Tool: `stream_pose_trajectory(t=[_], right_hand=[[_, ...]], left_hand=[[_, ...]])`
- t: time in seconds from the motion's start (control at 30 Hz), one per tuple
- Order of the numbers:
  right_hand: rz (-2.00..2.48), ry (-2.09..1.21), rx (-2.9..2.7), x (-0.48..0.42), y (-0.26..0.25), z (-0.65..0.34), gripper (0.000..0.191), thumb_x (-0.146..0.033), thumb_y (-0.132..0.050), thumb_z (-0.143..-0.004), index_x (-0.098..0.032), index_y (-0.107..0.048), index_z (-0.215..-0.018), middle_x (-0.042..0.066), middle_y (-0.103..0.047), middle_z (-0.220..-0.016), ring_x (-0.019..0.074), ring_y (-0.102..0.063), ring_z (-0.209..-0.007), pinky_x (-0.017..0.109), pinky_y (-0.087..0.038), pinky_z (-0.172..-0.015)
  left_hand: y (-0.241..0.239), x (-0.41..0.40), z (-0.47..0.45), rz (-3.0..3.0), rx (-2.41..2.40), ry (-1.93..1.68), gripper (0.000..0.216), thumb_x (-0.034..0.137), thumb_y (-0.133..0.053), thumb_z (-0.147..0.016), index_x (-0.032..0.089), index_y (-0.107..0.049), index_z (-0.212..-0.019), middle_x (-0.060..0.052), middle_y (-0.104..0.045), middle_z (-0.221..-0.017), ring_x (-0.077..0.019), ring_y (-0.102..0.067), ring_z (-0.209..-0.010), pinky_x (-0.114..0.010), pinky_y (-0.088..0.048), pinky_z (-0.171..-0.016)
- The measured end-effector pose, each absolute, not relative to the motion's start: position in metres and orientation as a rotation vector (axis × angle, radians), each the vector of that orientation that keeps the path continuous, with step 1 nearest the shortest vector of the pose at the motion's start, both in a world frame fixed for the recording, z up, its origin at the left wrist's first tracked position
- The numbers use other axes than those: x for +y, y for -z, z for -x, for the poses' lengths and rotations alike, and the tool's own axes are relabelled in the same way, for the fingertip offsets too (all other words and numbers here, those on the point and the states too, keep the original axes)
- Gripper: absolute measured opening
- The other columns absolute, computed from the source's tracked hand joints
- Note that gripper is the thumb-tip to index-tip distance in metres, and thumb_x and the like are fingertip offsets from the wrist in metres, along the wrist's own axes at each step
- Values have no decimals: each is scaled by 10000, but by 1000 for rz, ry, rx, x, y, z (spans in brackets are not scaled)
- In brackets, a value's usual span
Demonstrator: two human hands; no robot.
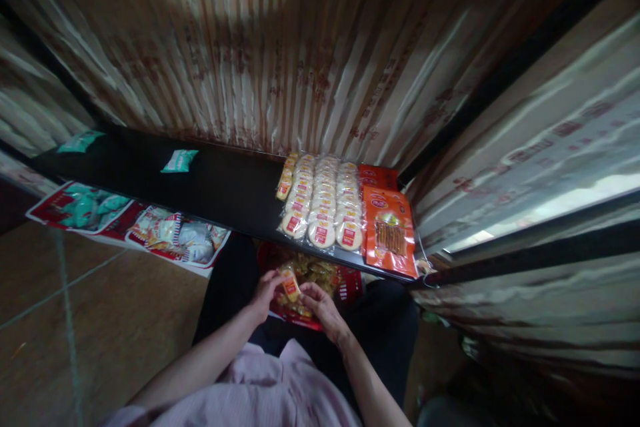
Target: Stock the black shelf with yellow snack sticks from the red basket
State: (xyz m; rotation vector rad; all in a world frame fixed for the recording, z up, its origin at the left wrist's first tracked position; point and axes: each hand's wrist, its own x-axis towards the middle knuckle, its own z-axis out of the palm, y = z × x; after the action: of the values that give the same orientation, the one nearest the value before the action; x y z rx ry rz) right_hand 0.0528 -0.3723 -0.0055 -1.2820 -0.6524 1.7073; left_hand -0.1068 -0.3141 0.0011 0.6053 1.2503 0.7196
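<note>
Between both hands is a small clear-wrapped snack packet (291, 285) with a yellow and red label. My left hand (266, 292) pinches its left side, and my right hand (320, 305) grips its lower right edge. Below them, a red box (353, 283) between my knees holds many similar yellowish packets. Just ahead on the black shelf (225, 190), round white wrapped crackers (321, 203) lie in overlapping rows. A short row of yellow packets (285, 181) like the held one lies at their left, and orange snack bags (390, 230) at their right.
Two teal packets lie on the shelf, one mid-left (180, 161) and one at the far left (80, 141). Below the shelf's front edge, a red box (37, 212) holds teal packets and white packets (175, 233). Plastic-covered walls (240, 47) enclose the shelf.
</note>
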Motion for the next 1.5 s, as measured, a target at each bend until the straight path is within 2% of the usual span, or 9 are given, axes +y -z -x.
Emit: stream_pose_trajectory(t=[0.2, 0.47, 0.7, 0.87, 1.1, 1.2, 1.33, 1.5], right_hand=[[1234, -1715, -695, -373, -2, -49, 356, -405, -775, -611, -220, -581, -845, -32, -643, -797, 127, -579, -720, 246, -421, -691], [1297, -1690, -745, -369, -16, -38, 371, -475, -765, -602, -200, -609, -796, -15, -628, -752, 138, -582, -701, 261, -440, -692], [1313, -1709, -763, -366, -26, -30, 352, -470, -766, -610, -198, -644, -796, -21, -623, -706, 113, -557, -656, 237, -437, -660], [1323, -1675, -814, -365, -29, -29, 350, -488, -745, -630, -194, -664, -802, -13, -631, -720, 113, -546, -656, 235, -423, -659], [1383, -1613, -901, -359, -31, -25, 363, -538, -665, -689, -195, -684, -806, -9, -620, -695, 132, -533, -673, 248, -419, -681], [1379, -1564, -945, -356, -31, -23, 353, -531, -648, -705, -201, -695, -822, 13, -634, -792, 163, -555, -770, 275, -427, -751], [1400, -1465, -1011, -352, -35, -19, 343, -539, -679, -666, -205, -718, -738, 45, -619, -938, 213, -548, -935, 318, -405, -882], [1391, -1466, -976, -351, -38, -16, 373, -571, -702, -621, -210, -732, -707, 69, -573, -1037, 229, -522, -1002, 326, -429, -878]], left_hand=[[1, -318, 107, -650, 1247, -702, 330, 351, -675, -619, 141, -624, -870, -54, -675, -823, -140, -596, -698, -217, -409, -586], [-2, -326, 106, -718, 1315, -749, 412, 476, -688, -596, 157, -626, -849, -48, -664, -822, -182, -597, -764, -241, -416, -631], [-11, -325, 106, -804, 1430, -710, 337, 400, -675, -634, 163, -627, -869, -52, -674, -839, -214, -601, -844, -261, -416, -725], [-14, -326, 107, -703, 1450, -743, 353, 370, -631, -660, 164, -631, -947, -70, -667, -971, -219, -589, -935, -263, -414, -775], [-12, -322, 113, -654, 1339, -782, 258, 369, -593, -642, 180, -640, -810, -11, -659, -752, -180, -600, -736, -249, -422, -655], [-15, -318, 116, -615, 1270, -810, 230, 337, -581, -628, 177, -635, -785, -1, -657, -731, -162, -596, -702, -238, -428, -632], [-16, -315, 116, -533, 1212, -837, 238, 298, -564, -616, 160, -633, -797, -11, -670, -711, -150, -600, -658, -236, -437, -613], [-17, -315, 115, -440, 1126, -871, 251, 241, -544, -594, 148, -634, -809, -23, -688, -718, -148, -612, -633, -236, -430, -591]])
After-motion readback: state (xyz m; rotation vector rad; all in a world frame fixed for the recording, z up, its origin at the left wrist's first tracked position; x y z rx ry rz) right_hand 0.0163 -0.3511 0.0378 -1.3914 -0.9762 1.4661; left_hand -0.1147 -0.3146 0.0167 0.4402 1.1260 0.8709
